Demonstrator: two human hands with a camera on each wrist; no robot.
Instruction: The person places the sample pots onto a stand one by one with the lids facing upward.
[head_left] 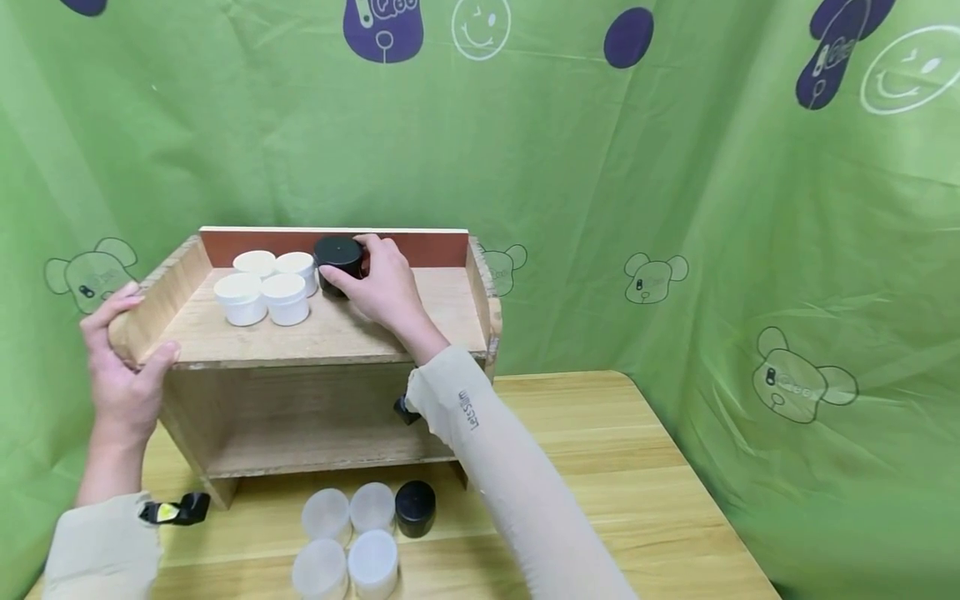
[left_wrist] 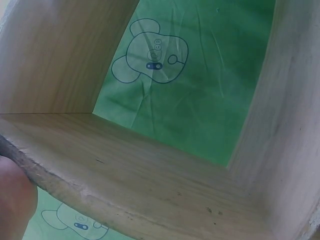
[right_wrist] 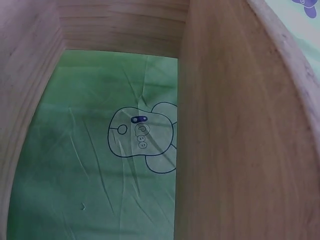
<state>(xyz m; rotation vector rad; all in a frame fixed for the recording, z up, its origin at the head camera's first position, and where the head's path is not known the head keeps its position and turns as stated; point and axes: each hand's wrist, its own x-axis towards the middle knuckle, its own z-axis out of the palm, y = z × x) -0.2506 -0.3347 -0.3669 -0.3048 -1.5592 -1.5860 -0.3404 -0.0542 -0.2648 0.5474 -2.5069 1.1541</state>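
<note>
A small wooden shelf unit (head_left: 300, 342) stands on the table. My right hand (head_left: 386, 287) holds a round black jar (head_left: 337, 252) by its sides, thumb in front and fingers behind, at the back of the top board. Right beside that jar sit several white lidded cups (head_left: 285, 298). My left hand (head_left: 123, 375) grips the front of the unit's left side panel (head_left: 161, 287), fingers outside and thumb at the front edge. Part of the left hand (left_wrist: 15, 197) shows against the wood in the left wrist view. The right wrist view shows only the unit's boards (right_wrist: 245, 130) and cloth; the right hand is out of it.
On the table (head_left: 600, 467) before the unit stand several translucent jars (head_left: 327, 512) and one black jar (head_left: 416, 508). A reddish-brown back rail (head_left: 435, 250) and a right side panel (head_left: 483, 292) border the top board. Green printed cloth (head_left: 562, 167) hangs behind and at both sides.
</note>
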